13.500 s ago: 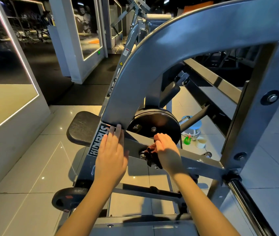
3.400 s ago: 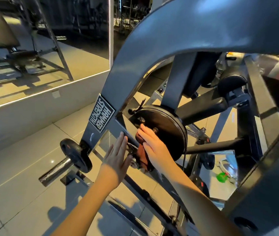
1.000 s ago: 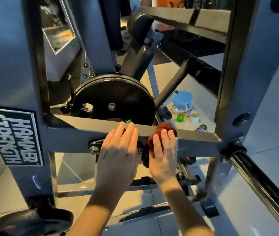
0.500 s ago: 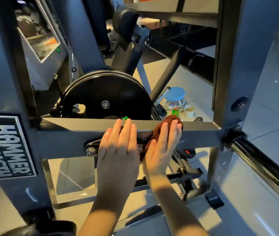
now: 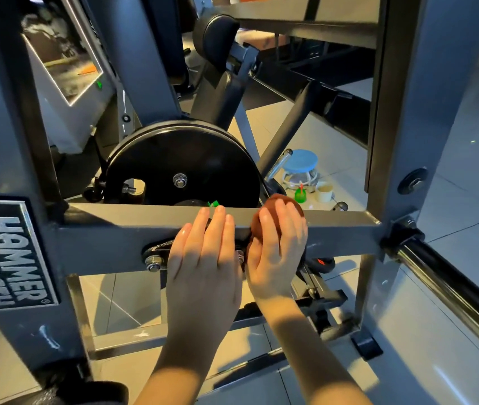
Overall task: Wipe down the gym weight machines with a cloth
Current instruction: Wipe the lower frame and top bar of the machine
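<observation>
A grey weight machine fills the view, with a horizontal crossbar (image 5: pixel 115 226) running across the middle. My right hand (image 5: pixel 276 247) presses a brown cloth (image 5: pixel 296 204) flat against that crossbar, fingers straight over the cloth. The cloth shows above my fingertips and at their left side; the rest is hidden under the hand. My left hand (image 5: pixel 203 258) lies flat on the crossbar just left of it, fingers straight, covering part of a bolted black bracket (image 5: pixel 156 252). A black round plate (image 5: pixel 182 165) sits right behind the bar.
A Hammer Strength label (image 5: pixel 7 255) is on the left post. A grey upright (image 5: pixel 402 141) stands at the right, with a chrome bar (image 5: pixel 451 285) running off toward the lower right. On the tiled floor behind are a blue-lidded container (image 5: pixel 301 165), a green bottle (image 5: pixel 300 195) and a white cup (image 5: pixel 324 191).
My right hand has slid the cloth a little to the right and upward along the crossbar. The left hand has kept its place on the bar. The camera has tilted slightly.
</observation>
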Tool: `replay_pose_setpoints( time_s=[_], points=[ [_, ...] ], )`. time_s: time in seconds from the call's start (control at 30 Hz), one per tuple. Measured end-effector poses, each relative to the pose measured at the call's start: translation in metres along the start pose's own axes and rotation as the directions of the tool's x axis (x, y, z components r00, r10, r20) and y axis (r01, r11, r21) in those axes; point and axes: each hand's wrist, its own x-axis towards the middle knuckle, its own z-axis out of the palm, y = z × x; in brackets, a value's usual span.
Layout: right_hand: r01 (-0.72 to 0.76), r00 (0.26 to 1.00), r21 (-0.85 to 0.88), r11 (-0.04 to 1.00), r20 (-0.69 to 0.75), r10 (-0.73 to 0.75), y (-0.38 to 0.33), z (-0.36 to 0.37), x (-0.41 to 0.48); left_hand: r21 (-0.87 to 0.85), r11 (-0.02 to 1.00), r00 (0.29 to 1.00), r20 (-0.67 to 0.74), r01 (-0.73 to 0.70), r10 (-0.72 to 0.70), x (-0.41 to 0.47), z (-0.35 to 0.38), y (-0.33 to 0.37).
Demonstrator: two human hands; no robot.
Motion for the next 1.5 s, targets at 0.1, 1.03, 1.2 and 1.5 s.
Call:
replay_pose_setpoints(
  time_s=[0.1, 1.03, 1.2, 1.5],
  points=[
    [-0.008, 1.0, 0.035, 0.999, -0.005, 0.008, -0.005, 0.001, 0.014, -0.001, 1.0, 1.0, -0.015, 0.006, -0.006, -0.001, 0.003, -0.001],
    [-0.374, 0.927, -0.004, 0.927, -0.033, 0.374, 0.017, -0.009, -0.003, 0.144, 0.99, 0.958, 0.283, 0.006, -0.047, 0.042, 0.001, 0.003],
    [-0.125, 0.988, -0.04, 0.991, 0.082, 0.128, 0.024, -0.009, -0.012, 0.133, 0.991, 0.957, 0.288, -0.019, -0.02, 0.041, 0.001, 0.002],
    [-0.464, 0.878, -0.031, 0.885, 0.118, 0.464, 0.008, -0.016, -0.015, -0.017, 0.999, 0.921, 0.387, -0.038, 0.041, 0.046, -0.008, 0.0]
  ],
)
